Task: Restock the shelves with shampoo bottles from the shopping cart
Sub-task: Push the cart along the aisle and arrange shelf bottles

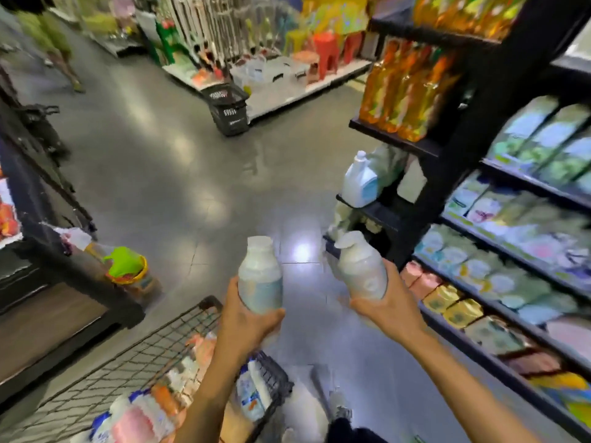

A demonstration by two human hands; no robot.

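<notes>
My left hand [248, 324] grips a white shampoo bottle [260, 276] held upright above the far end of the shopping cart [153, 343]. My right hand [388, 306] grips a second white bottle with a pump top [361, 270], tilted slightly left, out over the aisle floor. The wire cart at the lower left holds several more bottles and packs [249, 391]. Black shelves [499, 302] filled with packaged goods rise on the right, close to my right hand. The picture is motion-blurred.
A black basket [228, 110] stands on the grey floor ahead. A person in green [51, 39] walks at the far left. A dark counter [64, 266] with a green-and-yellow toy sits left of the cart. A white jug [358, 182] stands on the shelf end.
</notes>
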